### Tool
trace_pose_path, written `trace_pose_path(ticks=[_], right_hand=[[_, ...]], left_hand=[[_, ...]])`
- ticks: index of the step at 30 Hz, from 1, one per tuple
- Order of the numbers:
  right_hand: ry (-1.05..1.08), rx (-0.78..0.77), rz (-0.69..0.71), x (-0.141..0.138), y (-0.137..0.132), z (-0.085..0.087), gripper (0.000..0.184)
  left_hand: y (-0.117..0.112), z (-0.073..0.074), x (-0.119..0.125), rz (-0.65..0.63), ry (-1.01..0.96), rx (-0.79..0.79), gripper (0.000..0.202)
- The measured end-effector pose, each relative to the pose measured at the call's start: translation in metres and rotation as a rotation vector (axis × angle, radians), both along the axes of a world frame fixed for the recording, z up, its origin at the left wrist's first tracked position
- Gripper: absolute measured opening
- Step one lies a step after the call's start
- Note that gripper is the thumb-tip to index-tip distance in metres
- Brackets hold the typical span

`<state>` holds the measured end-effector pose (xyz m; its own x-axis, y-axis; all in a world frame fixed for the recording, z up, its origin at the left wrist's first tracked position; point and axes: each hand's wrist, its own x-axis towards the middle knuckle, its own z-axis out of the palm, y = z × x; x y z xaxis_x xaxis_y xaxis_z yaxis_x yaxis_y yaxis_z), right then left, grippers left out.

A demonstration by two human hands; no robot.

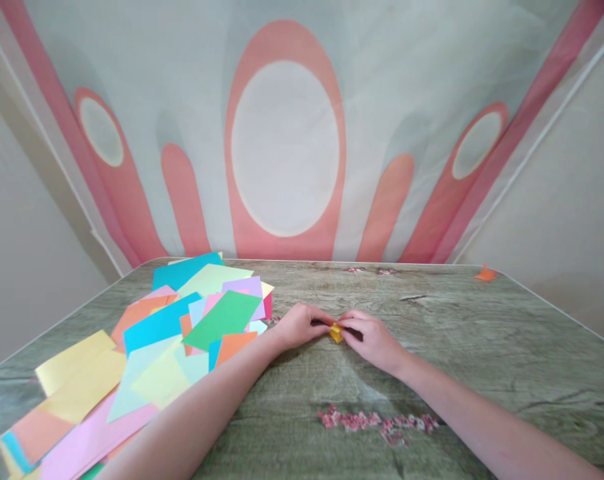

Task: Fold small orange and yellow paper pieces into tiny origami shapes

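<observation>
A small piece of folded yellow paper (337, 333) is held between both hands near the middle of the table. My left hand (302, 325) pinches its left side with thumb and fingers. On the other side, my right hand (371, 337) grips it the same way, fingertips close to those of the left. Parts of the paper are hidden behind the fingers, so its full folded shape cannot be made out.
Loose coloured paper sheets (157, 380) lie in a spread pile on the left, partly behind my left forearm. An orange folded paper figure (485, 273) sits at the far right corner of the wood-patterned table (482, 347). A pink-and-grey printed backdrop (285, 247) hangs behind.
</observation>
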<state>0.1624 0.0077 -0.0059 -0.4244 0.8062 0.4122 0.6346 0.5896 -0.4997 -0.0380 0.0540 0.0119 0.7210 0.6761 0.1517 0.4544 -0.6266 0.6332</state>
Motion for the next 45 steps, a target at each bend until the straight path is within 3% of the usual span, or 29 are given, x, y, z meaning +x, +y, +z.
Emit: trace_pose_path(ticks=[9,34,45], right_hand=[[0.088,-0.003,-0.068,-0.0024,0.0040,-0.0031,0.021],[0.131,0.011,-0.146,-0.0037,0.0077,-0.0070,0.016],[0.125,-0.018,-0.148,-0.0052,0.0062,-0.0051,0.015]], left_hand=[[0.0025,-0.0065,0.0004,-0.008,-0.168,-0.213,0.027],[0.0020,-0.0013,-0.0001,0.001,-0.175,-0.222,0.029],[0.0030,-0.0093,0.0033,0.064,-0.221,-0.258,0.024]])
